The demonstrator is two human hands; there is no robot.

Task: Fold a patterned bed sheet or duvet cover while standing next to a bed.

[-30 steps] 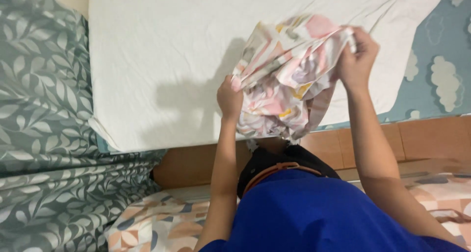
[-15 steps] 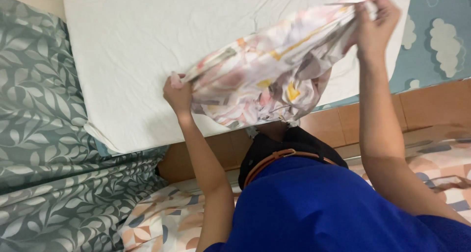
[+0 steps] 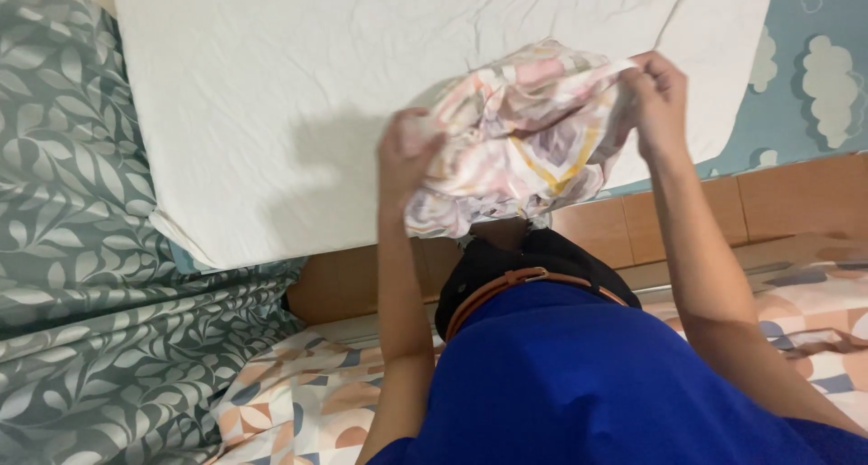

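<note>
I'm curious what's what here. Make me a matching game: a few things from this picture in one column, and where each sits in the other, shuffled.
Things:
1. patterned cloth
2. white mattress
3. green leaf-print fabric
4. blue cloud-print sheet

Places:
A. along the left side of the picture
B. bunched between the left hand and right hand
C. at the far right, beside the mattress
D. spread across the top middle

Pairs: 1-B, 2-D, 3-A, 4-C

Bunched cloth (image 3: 515, 144) above mattress (image 3: 271, 94)
</note>
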